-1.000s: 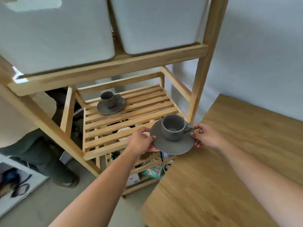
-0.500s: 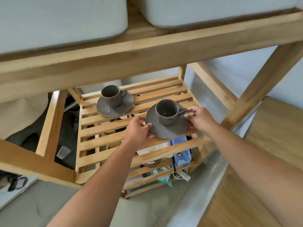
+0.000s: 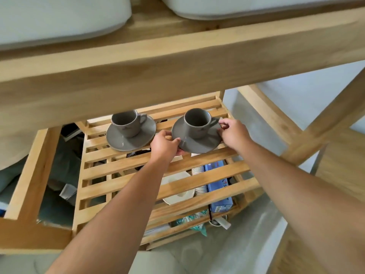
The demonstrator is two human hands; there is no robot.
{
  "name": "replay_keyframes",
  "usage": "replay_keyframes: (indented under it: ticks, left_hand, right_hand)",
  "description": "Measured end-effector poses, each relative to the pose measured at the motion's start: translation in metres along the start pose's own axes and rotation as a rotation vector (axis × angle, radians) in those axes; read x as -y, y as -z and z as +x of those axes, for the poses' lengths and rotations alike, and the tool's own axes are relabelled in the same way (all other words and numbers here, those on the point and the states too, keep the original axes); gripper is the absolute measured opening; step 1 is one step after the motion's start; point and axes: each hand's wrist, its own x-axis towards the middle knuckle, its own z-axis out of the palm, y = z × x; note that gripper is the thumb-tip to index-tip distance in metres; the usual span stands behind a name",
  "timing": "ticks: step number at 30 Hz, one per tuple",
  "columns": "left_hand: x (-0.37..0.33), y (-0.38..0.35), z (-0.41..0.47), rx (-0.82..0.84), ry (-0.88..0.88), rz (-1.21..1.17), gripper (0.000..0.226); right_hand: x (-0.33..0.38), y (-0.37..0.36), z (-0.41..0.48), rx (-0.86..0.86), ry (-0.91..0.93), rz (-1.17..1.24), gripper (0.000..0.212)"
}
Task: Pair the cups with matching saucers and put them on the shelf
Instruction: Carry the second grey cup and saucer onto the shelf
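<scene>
A grey cup (image 3: 197, 122) stands on a grey saucer (image 3: 199, 143) over the back right of the slatted wooden shelf (image 3: 122, 167). My left hand (image 3: 165, 146) grips the saucer's left rim. My right hand (image 3: 233, 133) holds its right rim, close to the cup's handle. Whether the saucer rests on the slats I cannot tell. Another grey cup (image 3: 127, 122) sits on its grey saucer (image 3: 126, 141) at the back left of the same shelf.
A thick wooden beam (image 3: 177, 72) of the upper shelf hangs low over the cups, with white bins (image 3: 59, 16) on top. A lower shelf holds a white saucer (image 3: 178, 192), a blue box (image 3: 219, 186) and stacked cups. A wooden table (image 3: 343, 171) lies to the right.
Both hands have carried the cup and saucer from the shelf's front right edge to the back right, beside the other set. The camera has moved closer and lower.
</scene>
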Motion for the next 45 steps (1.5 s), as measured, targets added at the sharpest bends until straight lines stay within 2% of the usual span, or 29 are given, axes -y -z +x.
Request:
replay_keyframes:
  ticks: [3,6,8,11,13,20,26,35,41,45]
  left_hand:
    - [0.002,-0.002,-0.005,-0.063,-0.085,0.109,0.038]
    - [0.012,-0.001,-0.017,-0.174,-0.37,0.469,0.054]
    - [0.022,-0.002,-0.026,-0.144,-0.534,0.667,0.07]
    - [0.035,-0.006,-0.03,-0.05,-0.518,0.824,0.086]
    - [0.038,-0.009,-0.029,-0.016,-0.472,0.83,0.087]
    - [0.03,-0.015,-0.012,-0.009,-0.438,0.807,0.086]
    - [0.021,-0.01,0.012,-0.031,-0.467,0.785,0.084]
    - [0.003,-0.018,0.021,-0.054,-0.401,0.742,0.082]
    - [-0.01,-0.005,-0.018,-0.051,-0.465,0.726,0.071]
    - [-0.024,0.0,-0.083,0.03,-0.565,0.679,0.056]
  right_hand:
    - [-0.004,-0.002,-0.003,-0.011,0.042,-0.064,0.038]
    - [-0.01,-0.003,-0.011,-0.01,0.103,-0.095,0.042]
    - [-0.014,0.001,-0.019,0.032,0.156,-0.117,0.053]
    - [-0.021,0.008,-0.032,0.171,0.189,-0.162,0.077]
    - [-0.024,0.01,-0.036,0.201,0.185,-0.209,0.083]
    - [-0.01,0.007,-0.027,0.163,0.166,-0.2,0.074]
    - [0.001,-0.002,-0.001,0.186,0.114,-0.196,0.075]
    - [0.011,-0.006,0.005,0.149,0.125,-0.191,0.06]
    - [0.016,0.014,-0.032,0.112,0.14,-0.102,0.06]
    - [0.022,0.054,-0.083,0.082,0.138,-0.066,0.041]
